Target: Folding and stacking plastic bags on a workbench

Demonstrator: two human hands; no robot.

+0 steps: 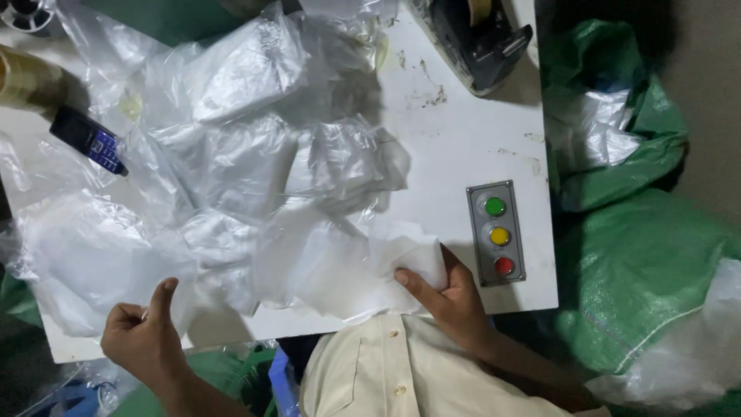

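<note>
My right hand grips the near corner of a folded white item inside a clear plastic bag at the front edge of the white table. My left hand pinches the edge of another clear plastic bag at the table's front left, thumb raised. A heap of crumpled clear plastic bags covers the table's middle and left.
A grey control box with green, yellow and red buttons sits near my right hand. A black tape dispenser stands at the back. A dark keypad phone and tape roll lie left. Green woven sacks stand right.
</note>
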